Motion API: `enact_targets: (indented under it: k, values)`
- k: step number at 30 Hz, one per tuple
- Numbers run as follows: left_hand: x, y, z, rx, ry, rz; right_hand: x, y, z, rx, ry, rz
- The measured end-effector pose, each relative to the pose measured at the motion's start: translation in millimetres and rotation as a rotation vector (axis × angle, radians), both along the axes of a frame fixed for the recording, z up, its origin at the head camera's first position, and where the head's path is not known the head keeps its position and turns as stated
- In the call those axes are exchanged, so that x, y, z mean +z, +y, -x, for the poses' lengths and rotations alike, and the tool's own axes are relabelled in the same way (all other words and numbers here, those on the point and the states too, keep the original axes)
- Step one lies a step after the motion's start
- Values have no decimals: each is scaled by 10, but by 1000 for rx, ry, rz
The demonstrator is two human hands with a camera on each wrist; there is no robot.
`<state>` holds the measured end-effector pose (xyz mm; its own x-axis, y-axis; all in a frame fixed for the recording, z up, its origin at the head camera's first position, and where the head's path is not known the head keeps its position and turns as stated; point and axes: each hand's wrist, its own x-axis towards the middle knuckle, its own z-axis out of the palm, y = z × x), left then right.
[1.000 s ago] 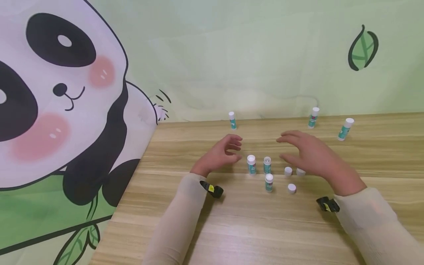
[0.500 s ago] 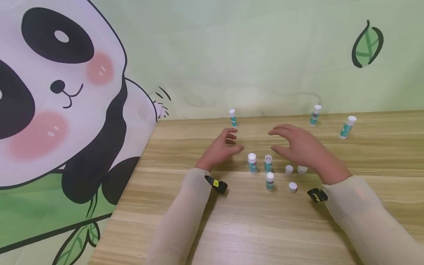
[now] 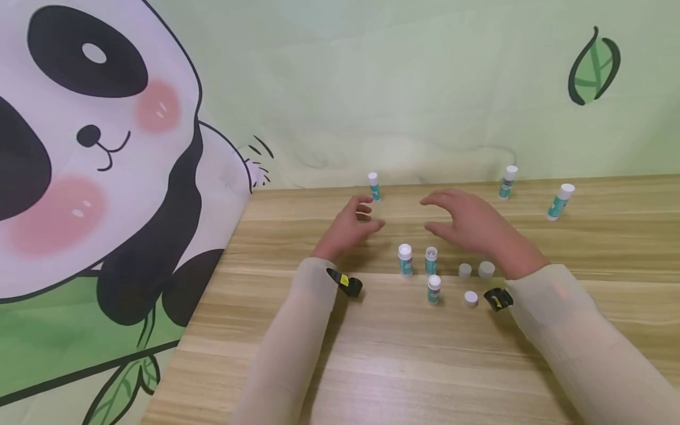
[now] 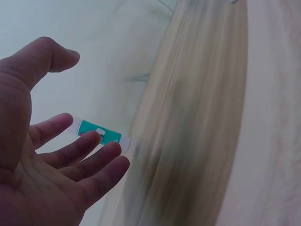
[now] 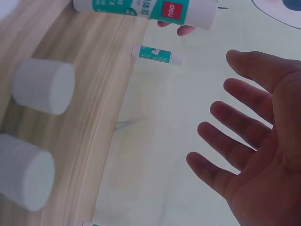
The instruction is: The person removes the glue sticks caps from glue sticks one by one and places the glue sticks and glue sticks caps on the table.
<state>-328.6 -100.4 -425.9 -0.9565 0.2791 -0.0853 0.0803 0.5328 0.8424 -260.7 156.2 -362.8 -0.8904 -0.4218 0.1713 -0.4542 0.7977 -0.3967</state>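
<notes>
My left hand [image 3: 347,229] hovers above the table, fingers spread and holding nothing. Just beyond its fingertips stands a capped glue stick [image 3: 375,188], seen behind the fingers in the left wrist view [image 4: 99,133]. Facing it, my right hand [image 3: 467,221] is also raised with relaxed, parted fingers and an empty palm. In front of the hands stand three glue sticks: one at the left [image 3: 405,261], an uncapped one [image 3: 431,262], and a nearer one [image 3: 434,290]. Loose white caps lie to their right: a small cap [image 3: 464,271], a larger cap [image 3: 486,270] and a nearer cap [image 3: 470,298].
Two more capped glue sticks stand at the back right, one near the wall [image 3: 507,183] and another farther right [image 3: 560,202]. A green backdrop [image 3: 340,88] with a panda picture [image 3: 106,159] rises behind and left of the wooden table [image 3: 393,366].
Both hands have moved forward toward the back of the table. The right hand has also shifted left, away from above the caps. The glue sticks and caps stay in place.
</notes>
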Motion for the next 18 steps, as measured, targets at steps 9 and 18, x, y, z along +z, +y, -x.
enact_targets:
  k: [9,18]
  values:
    - [11,7,73,21,-13,34,-3,-56,130,33,8,-5]
    - [-16,29,165,39,-29,23,-9,-114,255,23,-41,-19]
